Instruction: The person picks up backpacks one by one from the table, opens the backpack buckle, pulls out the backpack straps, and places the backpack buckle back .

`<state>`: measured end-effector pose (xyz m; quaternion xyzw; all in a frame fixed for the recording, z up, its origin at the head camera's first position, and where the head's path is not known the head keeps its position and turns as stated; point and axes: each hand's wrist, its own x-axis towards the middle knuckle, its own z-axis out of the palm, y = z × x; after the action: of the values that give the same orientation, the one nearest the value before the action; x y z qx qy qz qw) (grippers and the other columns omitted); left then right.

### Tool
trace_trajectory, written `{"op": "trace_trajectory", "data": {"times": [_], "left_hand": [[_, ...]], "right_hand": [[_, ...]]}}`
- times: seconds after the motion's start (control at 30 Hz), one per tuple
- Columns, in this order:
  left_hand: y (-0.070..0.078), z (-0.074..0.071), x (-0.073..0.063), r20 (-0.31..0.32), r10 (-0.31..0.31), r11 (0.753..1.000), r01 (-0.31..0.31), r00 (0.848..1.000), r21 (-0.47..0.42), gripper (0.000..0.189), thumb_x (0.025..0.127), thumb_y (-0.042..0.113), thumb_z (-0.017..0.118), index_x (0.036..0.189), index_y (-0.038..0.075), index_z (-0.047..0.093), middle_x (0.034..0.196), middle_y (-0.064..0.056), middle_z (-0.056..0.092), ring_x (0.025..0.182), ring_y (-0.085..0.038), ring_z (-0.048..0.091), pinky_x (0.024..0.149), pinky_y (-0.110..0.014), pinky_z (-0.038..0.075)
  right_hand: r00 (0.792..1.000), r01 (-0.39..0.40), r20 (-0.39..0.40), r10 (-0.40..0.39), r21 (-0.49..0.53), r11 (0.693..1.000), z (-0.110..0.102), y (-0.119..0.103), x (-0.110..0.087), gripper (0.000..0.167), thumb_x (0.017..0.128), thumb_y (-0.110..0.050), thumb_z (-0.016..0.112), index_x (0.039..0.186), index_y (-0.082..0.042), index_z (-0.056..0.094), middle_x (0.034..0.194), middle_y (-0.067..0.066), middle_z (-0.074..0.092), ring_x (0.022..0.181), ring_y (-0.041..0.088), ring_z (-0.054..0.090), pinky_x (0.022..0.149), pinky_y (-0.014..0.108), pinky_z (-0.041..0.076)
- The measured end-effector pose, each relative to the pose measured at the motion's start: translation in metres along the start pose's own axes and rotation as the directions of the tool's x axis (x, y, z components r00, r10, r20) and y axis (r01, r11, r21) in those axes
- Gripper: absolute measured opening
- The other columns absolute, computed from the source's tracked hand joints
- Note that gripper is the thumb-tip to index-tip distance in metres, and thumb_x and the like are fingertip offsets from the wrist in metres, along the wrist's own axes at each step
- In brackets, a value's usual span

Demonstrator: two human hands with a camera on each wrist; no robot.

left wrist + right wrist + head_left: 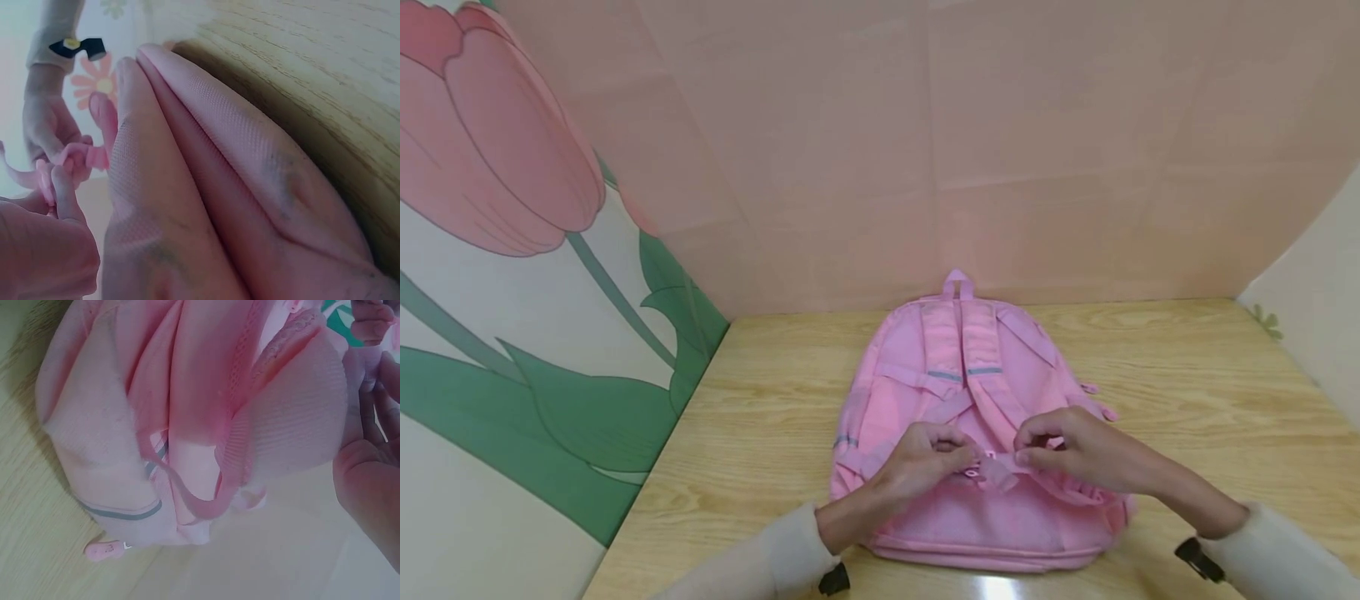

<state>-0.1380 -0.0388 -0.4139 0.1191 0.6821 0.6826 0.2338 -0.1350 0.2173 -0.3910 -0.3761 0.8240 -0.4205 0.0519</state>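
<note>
A pink backpack [977, 529] lies on the table with its shoulder straps [981, 333] facing up. Over its lower half, my left hand [925, 458] pinches a pink buckle piece [45, 178] between thumb and fingers. Just to the right, my right hand [1078, 450] pinches a pink strap [81, 155] close to that buckle. A pale, translucent piece [997, 475] shows between the two hands; whether the buckle halves are joined cannot be told. In the right wrist view, a wide ribbed band [300, 419] runs from the bag towards the right hand.
The wood-grain table [760, 400] extends to both sides of the bag. Behind it stands a pinkish-brown covered wall [925, 167], with a tulip-printed panel [512, 150] at left. Zipper pulls [1105, 412] stick out on the bag's right side.
</note>
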Motion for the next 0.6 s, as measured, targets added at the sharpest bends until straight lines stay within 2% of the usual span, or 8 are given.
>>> {"op": "trace_trajectory", "data": {"times": [0.27,0.6], "left_hand": [[0.004,-0.001,-0.003,-0.001,0.000,0.998,0.000,1.000,-0.062,0.014,0.092,0.005,0.068,0.101,-0.007,0.070,0.093,-0.015,0.075,0.078,-0.012,0.070,0.078,-0.027,0.064],[0.001,-0.008,-0.003,-0.008,0.001,0.997,-0.002,1.000,-0.072,0.015,0.092,0.003,0.068,0.101,-0.009,0.069,0.091,-0.013,0.074,0.077,-0.012,0.069,0.079,-0.029,0.064]], "right_hand": [[1.000,-0.009,0.005,0.009,0.017,1.000,-0.004,0.003,-0.006,0.013,0.094,-0.011,0.068,0.089,-0.022,0.068,0.075,-0.006,0.066,0.067,-0.005,0.051,0.050,0.018,0.050],[0.998,-0.055,-0.010,0.056,0.005,0.998,-0.008,0.005,-0.012,0.016,0.095,-0.010,0.068,0.089,-0.025,0.068,0.076,-0.008,0.065,0.070,-0.002,0.052,0.053,0.019,0.050]]}}
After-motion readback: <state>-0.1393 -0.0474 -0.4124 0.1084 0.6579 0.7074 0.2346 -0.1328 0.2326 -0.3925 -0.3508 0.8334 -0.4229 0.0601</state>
